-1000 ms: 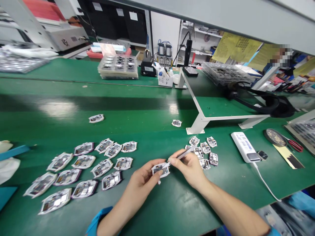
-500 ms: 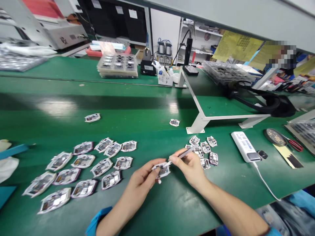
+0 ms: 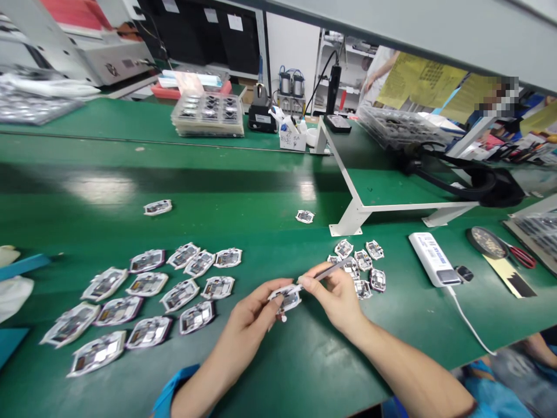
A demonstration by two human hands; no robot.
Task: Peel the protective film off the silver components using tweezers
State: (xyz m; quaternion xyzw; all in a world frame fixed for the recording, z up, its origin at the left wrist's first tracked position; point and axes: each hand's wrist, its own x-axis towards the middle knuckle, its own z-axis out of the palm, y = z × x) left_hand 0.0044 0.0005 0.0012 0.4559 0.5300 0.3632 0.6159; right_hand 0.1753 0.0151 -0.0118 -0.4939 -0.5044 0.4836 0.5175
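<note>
My left hand (image 3: 255,316) pinches a small white-framed watch housing (image 3: 290,299) with electronics inside, above the green bench. A small round white piece sticks out at its lower edge. In my right hand (image 3: 337,296) is a pair of slim grey tweezers (image 3: 322,274), its tip at the housing's upper edge. What the tip touches is too small to make out. Left of my hands, several similar housings (image 3: 148,332) lie in loose rows. A cluster of smaller-looking housings (image 3: 362,260) lies just beyond my right hand.
Two single housings, one at left (image 3: 158,207) and one at right (image 3: 305,216), lie on the farther green strip. A white-legged raised shelf (image 3: 348,217) stands at right, near a white power bank (image 3: 434,261) with a cable and red-handled scissors (image 3: 522,255). Clear trays (image 3: 209,116) stand behind.
The two single housings on the farther strip have shifted slightly left. Another person's arm has appeared behind the yellow sheets. My hands have barely moved and keep the same hold.
</note>
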